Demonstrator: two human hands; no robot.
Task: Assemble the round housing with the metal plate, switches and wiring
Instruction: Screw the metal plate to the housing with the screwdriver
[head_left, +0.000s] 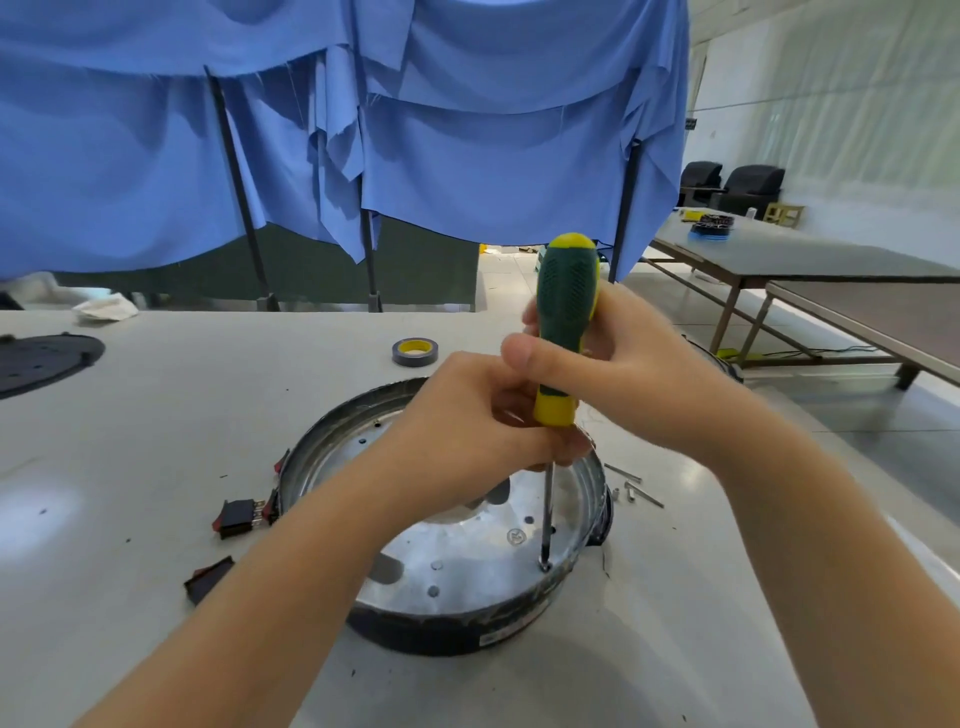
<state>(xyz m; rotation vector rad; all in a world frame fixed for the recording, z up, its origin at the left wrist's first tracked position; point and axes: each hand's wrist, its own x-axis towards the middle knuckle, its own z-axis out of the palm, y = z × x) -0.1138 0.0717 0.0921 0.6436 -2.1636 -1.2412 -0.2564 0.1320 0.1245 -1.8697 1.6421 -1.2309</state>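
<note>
Both hands (524, 410) around one screwdriver (563, 332) over one housing (452, 631); two loose switches (236, 517).

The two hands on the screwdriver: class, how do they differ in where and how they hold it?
The right hand wraps the green handle high up; the left hand pinches lower, near the yellow collar and shaft. The right hand comes from the right, the left hand from below left. Both hold the screwdriver upright over the round housing.

Single head-worn wide-angle view; you look forward and down, close over the worktop (156, 467); curtain (415, 156) beyond.
</note>
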